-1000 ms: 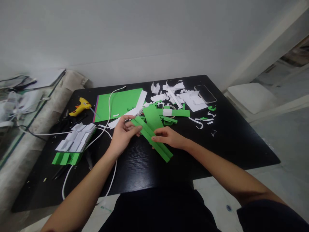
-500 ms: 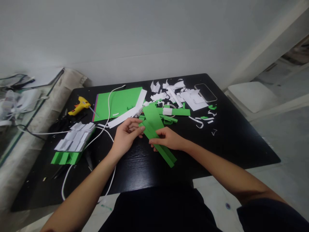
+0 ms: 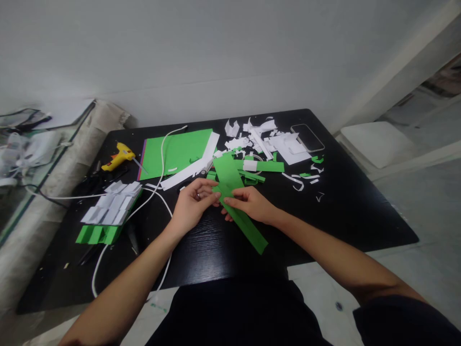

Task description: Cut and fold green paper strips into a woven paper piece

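Both hands meet over the middle of the black table (image 3: 334,216). My left hand (image 3: 192,204) pinches the upper end of a long folded green paper strip (image 3: 248,230). My right hand (image 3: 250,204) grips the same strip just to the right, fingers closed over it. The strip runs down and to the right from the hands toward the table's front edge. A wider green paper piece (image 3: 226,173) lies just behind the hands.
A green paper sheet (image 3: 180,151) lies at the back with a white cable (image 3: 158,192) across it. A yellow glue gun (image 3: 117,158) sits at the left. Stacked white and green folded pieces (image 3: 108,214) lie front left. Paper scraps (image 3: 266,144) and a phone (image 3: 307,138) are at the back right.
Both hands have slid the green strip toward me and to the right. My left hand moved right until its fingers met my right hand's on the strip.
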Available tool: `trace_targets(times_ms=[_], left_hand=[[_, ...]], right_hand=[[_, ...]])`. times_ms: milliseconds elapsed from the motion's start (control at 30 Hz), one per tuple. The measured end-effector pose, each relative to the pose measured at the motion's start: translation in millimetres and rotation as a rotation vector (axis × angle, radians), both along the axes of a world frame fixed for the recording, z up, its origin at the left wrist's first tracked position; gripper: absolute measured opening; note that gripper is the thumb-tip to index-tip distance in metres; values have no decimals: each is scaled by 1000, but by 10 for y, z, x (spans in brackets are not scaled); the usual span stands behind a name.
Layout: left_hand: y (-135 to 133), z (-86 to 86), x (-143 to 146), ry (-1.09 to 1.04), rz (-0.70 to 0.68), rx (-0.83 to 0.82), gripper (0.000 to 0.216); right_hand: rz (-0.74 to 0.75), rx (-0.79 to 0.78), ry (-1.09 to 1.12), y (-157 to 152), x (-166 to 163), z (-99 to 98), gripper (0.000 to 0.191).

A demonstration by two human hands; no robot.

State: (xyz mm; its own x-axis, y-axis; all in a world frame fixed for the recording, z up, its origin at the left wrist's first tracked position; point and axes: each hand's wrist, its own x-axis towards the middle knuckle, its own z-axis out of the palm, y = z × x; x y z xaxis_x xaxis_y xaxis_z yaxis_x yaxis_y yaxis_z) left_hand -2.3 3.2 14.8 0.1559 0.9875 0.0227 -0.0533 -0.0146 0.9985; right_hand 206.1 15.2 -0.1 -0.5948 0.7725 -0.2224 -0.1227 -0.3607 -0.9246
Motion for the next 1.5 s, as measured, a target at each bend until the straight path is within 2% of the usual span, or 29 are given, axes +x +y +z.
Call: trace_targets(times_ms=[433, 833, 1500], left_hand=[[-11, 8, -3, 23, -5, -35, 27], [-11, -6, 2, 29, -30, -9, 25], [-58, -12, 28, 107, -22, 69, 20]], right_hand=[[-25, -9, -42, -7, 1, 21, 46], [-27, -9, -36, -4, 4, 7, 39], [-104, 143, -109, -5, 19, 23, 38]])
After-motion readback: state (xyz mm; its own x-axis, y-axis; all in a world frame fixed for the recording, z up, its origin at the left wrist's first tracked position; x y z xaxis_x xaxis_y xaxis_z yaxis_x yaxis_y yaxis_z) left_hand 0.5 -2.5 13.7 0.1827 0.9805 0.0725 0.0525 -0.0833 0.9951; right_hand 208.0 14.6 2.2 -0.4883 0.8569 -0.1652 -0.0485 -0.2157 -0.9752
